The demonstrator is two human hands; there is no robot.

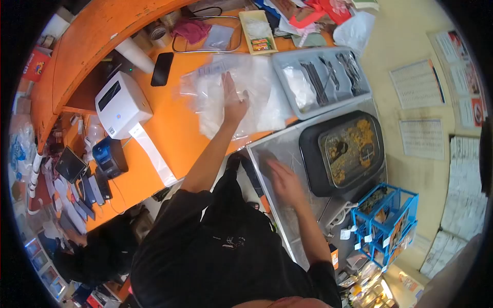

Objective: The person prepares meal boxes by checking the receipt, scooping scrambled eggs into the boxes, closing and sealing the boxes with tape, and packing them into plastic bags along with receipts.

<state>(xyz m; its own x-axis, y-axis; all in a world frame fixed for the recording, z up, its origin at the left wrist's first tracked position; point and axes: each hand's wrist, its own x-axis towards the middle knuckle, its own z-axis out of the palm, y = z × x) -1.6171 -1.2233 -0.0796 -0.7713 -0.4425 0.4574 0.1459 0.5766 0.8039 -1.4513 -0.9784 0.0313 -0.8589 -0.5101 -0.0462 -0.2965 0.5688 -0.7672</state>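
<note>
My left hand (235,105) lies over a stack of clear plastic bags (210,110) on the orange counter, its fingers stretched out and the thumb apart. Nothing shows gripped in it, though its underside is hidden. Above the metal worktop (264,154) is my right hand (286,180), fingers extended and holding nothing. Just right of it stands a black electric pan (306,164) with a clear lid over brownish-yellow food. Behind the pan, a grey divided tray (287,59) holds white packets and dark wrapped utensils.
A white label printer (123,108) with a paper strip hanging out sits left on the orange counter (169,118), near a black phone (162,69). Blue wire baskets (393,215) stand at right. Another person's dark sleeve (110,244) shows lower left.
</note>
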